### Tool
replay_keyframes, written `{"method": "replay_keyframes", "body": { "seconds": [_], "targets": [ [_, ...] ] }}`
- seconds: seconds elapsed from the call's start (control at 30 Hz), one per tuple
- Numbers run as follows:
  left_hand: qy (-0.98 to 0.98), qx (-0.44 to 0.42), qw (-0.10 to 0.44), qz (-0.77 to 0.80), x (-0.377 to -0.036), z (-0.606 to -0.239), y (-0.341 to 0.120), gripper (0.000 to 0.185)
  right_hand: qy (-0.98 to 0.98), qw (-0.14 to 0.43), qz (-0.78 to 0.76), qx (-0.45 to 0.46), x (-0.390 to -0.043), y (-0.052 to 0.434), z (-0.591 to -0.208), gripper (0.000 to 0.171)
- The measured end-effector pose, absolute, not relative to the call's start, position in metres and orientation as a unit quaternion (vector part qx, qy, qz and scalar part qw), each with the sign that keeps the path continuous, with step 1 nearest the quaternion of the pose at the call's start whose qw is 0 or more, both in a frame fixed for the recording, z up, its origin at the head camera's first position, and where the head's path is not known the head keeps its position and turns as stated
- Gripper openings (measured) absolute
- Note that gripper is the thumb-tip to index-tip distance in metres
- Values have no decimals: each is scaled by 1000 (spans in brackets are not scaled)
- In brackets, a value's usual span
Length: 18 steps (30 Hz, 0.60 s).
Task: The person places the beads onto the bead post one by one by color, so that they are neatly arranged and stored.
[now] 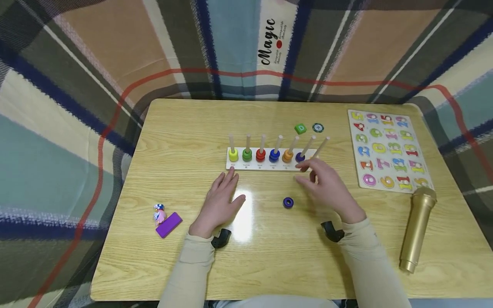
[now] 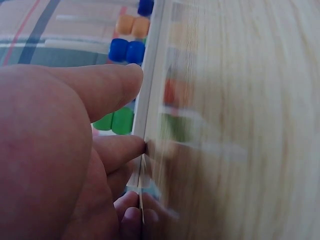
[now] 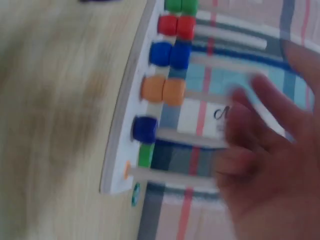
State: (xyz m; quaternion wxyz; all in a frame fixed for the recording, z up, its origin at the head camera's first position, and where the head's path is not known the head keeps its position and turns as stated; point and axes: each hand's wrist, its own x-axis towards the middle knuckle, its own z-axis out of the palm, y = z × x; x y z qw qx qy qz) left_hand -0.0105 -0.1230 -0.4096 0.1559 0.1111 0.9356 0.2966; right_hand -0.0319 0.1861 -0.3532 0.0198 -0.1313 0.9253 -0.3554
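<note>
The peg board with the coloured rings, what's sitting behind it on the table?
Behind the peg board sit a green block with a letter on it and a small round dark token, close together on the table. The right hand covers the board's right end.

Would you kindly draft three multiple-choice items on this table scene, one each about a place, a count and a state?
1. Where does the loose purple ring lie?
A. on the number puzzle
B. on the table between the two hands
C. beside the gold microphone

2. How many pegs does the peg board carry?
A. five
B. seven
C. nine

3. What is the left hand doing?
A. resting flat, fingertips at the board's edge
B. gripping the purple block
C. pinching a ring

Answers:
1 B, the ring sits on bare wood between the left hand and the right hand.
2 B, seven pegs stand in a row.
3 A, its fingers lie straight and hold nothing.
</note>
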Motion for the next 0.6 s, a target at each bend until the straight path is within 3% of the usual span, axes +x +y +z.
{"method": "replay_keyframes", "body": {
  "seconds": [0.13,0.2,0.27,0.33,0.43,0.5,0.6],
  "targets": [
    [937,108,154,295,-11,-410,-124,72,921,172,-291,-193,-14,171,-363,65],
    [938,107,152,294,-11,-410,-123,72,920,200,-269,-202,-5,164,-370,65],
    [938,107,152,293,-11,-411,-123,72,923,206,-255,-203,1,161,-375,52],
    [938,106,153,293,-11,-411,-123,72,928,194,-253,-193,2,161,-379,37],
    [938,109,152,293,-11,-411,-122,72,936,154,-273,-162,-2,167,-377,30],
    [937,110,153,294,-11,-411,-122,72,941,91,-301,-128,-8,173,-370,32],
    [937,112,154,294,-11,-410,-121,73,937,-48,-338,-74,-23,182,-354,35]
  ]
}}
